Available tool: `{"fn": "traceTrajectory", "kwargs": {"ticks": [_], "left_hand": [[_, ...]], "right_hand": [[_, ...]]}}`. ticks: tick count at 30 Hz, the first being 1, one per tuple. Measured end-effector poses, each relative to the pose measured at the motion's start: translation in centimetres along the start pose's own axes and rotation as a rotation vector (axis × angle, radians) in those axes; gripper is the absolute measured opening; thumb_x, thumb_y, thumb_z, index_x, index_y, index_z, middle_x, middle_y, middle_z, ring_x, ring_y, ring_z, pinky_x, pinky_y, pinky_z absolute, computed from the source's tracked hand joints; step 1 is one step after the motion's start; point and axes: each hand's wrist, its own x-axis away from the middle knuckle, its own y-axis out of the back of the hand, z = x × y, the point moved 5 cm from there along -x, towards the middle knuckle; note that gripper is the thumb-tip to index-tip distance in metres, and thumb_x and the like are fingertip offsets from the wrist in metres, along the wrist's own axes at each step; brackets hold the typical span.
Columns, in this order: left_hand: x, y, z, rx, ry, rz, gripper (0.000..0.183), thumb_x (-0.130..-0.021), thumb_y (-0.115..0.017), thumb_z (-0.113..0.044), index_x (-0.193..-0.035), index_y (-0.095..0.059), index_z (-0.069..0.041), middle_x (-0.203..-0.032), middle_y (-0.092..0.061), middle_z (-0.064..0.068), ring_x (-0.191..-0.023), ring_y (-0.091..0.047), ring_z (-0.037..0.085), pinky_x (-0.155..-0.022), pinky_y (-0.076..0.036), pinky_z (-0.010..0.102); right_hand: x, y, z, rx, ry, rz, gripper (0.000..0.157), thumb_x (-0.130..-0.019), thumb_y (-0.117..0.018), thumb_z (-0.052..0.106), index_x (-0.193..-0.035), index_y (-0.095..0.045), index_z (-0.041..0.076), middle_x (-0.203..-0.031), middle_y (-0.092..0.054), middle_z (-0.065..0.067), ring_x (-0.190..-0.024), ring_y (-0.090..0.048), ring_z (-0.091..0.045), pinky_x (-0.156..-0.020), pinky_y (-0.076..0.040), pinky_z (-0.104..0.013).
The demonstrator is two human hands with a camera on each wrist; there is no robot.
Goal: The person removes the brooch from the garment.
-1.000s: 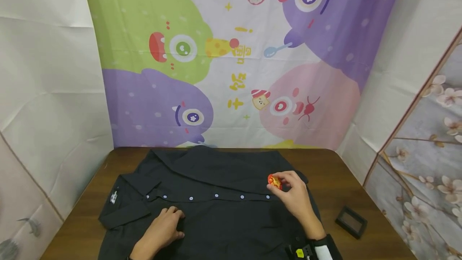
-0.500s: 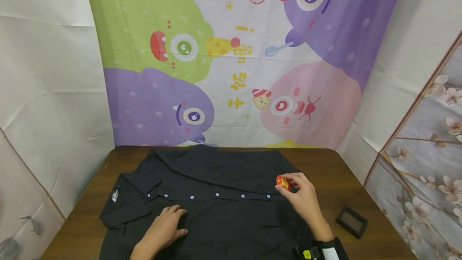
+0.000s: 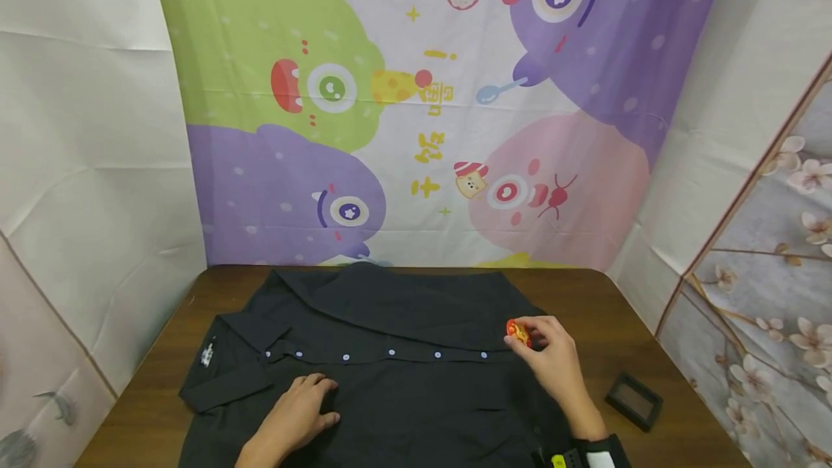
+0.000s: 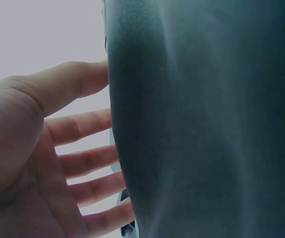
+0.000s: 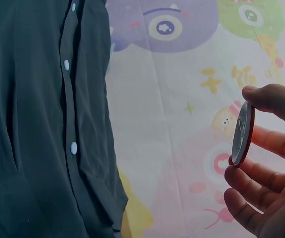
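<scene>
A black button-up shirt [image 3: 416,396] with pale buttons is spread across the brown table. My right hand [image 3: 555,356] pinches a round pin badge [image 3: 518,333] by its edge between thumb and fingers, above the right part of the shirt. Its face is red with a yellow figure. The right wrist view shows the silvery back of the badge [image 5: 242,133], held apart from the cloth. My left hand [image 3: 294,414] rests on the shirt's left part, below the button row, fingers relaxed. In the left wrist view, the dark cloth [image 4: 197,119] hides the fingertips of the left hand [image 4: 48,148].
A small black rectangular case [image 3: 634,401] lies on the table [image 3: 598,309] to the right of the shirt. Behind the table hangs a cartoon-printed cloth [image 3: 416,237], with pale sheets on both sides.
My right hand has drawn to the right and slightly toward me, carrying the pin badge. The left hand and the shirt stay about where they were.
</scene>
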Motion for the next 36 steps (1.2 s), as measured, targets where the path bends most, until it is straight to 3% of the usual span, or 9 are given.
{"fn": "traceTrajectory", "kwargs": {"ticks": [7, 14, 22, 30, 36], "left_hand": [[0.1, 0.0, 0.0, -0.002, -0.009, -0.005, 0.04, -0.079, -0.08, -0.025, -0.11, -0.066, -0.004, -0.118, -0.062, 0.016, -0.115, -0.054, 0.042, -0.092, -0.046, 0.059], [0.1, -0.2, 0.1, 0.004, -0.005, 0.017, 0.039, -0.079, -0.08, -0.025, -0.11, -0.066, -0.004, -0.117, -0.062, 0.016, -0.115, -0.054, 0.042, -0.093, -0.046, 0.059], [0.0, 0.0, 0.0, 0.009, -0.012, 0.003, 0.038, -0.079, -0.08, -0.025, -0.109, -0.067, -0.004, -0.118, -0.063, 0.015, -0.114, -0.054, 0.04, -0.093, -0.046, 0.058], [0.1, 0.2, 0.0, -0.003, -0.005, -0.007, 0.035, -0.08, -0.079, -0.025, -0.108, -0.068, -0.006, -0.118, -0.064, 0.013, -0.113, -0.056, 0.037, -0.095, -0.046, 0.055], [0.1, 0.0, 0.1, 0.014, 0.006, 0.014, 0.036, -0.08, -0.079, -0.025, -0.108, -0.068, -0.005, -0.118, -0.064, 0.014, -0.114, -0.056, 0.038, -0.096, -0.046, 0.056]], "right_hand": [[-0.2, 0.8, -0.5, 0.025, 0.013, -0.02, 0.03, -0.072, -0.086, 0.014, -0.099, -0.074, 0.007, -0.094, -0.065, -0.009, -0.078, -0.061, -0.018, -0.065, -0.049, -0.021], [-0.2, 1.5, -1.2, 0.043, -0.004, -0.04, 0.03, -0.071, -0.086, 0.013, -0.098, -0.074, 0.006, -0.092, -0.064, -0.009, -0.076, -0.059, -0.016, -0.063, -0.049, -0.024], [-0.2, 2.2, -2.1, 0.067, -0.049, -0.019, 0.031, -0.074, -0.085, 0.016, -0.101, -0.073, 0.006, -0.097, -0.065, -0.009, -0.08, -0.061, -0.019, -0.066, -0.049, -0.022], [-0.3, 2.3, -2.8, 0.061, -0.054, 0.014, 0.03, -0.075, -0.083, 0.009, -0.102, -0.072, 0.003, -0.099, -0.064, -0.012, -0.081, -0.06, -0.011, -0.068, -0.053, -0.024], [-0.1, 2.5, -3.1, 0.075, -0.07, 0.028, 0.031, -0.076, -0.083, 0.011, -0.103, -0.072, 0.004, -0.099, -0.064, -0.011, -0.081, -0.06, -0.013, -0.067, -0.053, -0.022]]}}
